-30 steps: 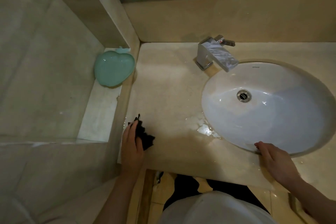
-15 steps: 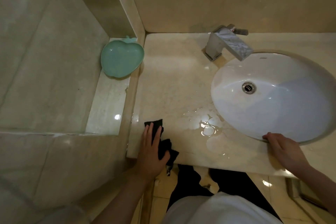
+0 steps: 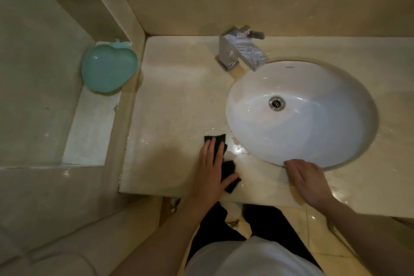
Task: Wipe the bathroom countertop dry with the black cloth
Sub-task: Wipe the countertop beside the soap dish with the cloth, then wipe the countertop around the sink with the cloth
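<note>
Left hand point(image 3: 212, 170), flat on black cloth point(image 3: 226, 172), has slid right toward sink point(image 3: 336, 141); right hand point(image 3: 307, 181), seemingly relaxed, stays on rim.

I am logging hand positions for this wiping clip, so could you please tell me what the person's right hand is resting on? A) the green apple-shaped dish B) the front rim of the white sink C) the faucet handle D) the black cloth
B: the right hand lies with its fingertips on the front rim of the white sink, while the left hand presses the black cloth flat on the countertop.
</note>
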The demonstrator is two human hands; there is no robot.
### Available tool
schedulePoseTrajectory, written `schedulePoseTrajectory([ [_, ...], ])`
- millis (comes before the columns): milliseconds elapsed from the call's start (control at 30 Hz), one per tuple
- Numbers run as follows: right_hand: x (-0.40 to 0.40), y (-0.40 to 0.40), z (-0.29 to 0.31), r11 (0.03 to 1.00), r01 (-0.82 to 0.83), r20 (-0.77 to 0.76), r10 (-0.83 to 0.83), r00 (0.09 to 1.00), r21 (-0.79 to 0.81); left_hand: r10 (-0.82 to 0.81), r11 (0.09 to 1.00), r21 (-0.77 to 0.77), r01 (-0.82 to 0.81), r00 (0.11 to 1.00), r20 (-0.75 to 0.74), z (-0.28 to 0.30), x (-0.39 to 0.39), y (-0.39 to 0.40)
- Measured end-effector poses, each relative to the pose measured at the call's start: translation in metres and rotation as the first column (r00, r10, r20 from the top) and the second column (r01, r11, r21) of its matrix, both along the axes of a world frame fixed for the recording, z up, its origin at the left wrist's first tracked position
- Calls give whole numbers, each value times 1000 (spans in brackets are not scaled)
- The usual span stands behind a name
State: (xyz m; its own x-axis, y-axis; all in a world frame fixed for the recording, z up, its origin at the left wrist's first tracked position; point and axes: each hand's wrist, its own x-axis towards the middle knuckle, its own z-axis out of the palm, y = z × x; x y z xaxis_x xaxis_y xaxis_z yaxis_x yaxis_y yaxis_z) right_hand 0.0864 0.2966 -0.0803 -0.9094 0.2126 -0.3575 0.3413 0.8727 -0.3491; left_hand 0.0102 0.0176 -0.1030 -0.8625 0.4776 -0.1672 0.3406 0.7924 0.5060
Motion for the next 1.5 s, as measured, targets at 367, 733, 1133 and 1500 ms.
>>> schedulePoseTrajectory([
  [367, -6, 18, 30, 919, 46, 112, -2, 994, -391, 107, 981, 170, -97, 993, -50, 8, -10, 137],
  [733, -60, -18, 76, 305, 483, 384, -332, 862, -821, 203, 545, 405, -734, 584, 786, 98, -3, 138],
  [1133, -62, -111, 65, 680, 212, 40, -260, 965, -702, 680, 710, 102, -697, 716, 157, 33, 33, -85],
  [1500, -68, -286, -5, 786, -618, -178, 611, 772, 16, 604, 792, -111, -601, 797, -5, 13, 20, -145],
])
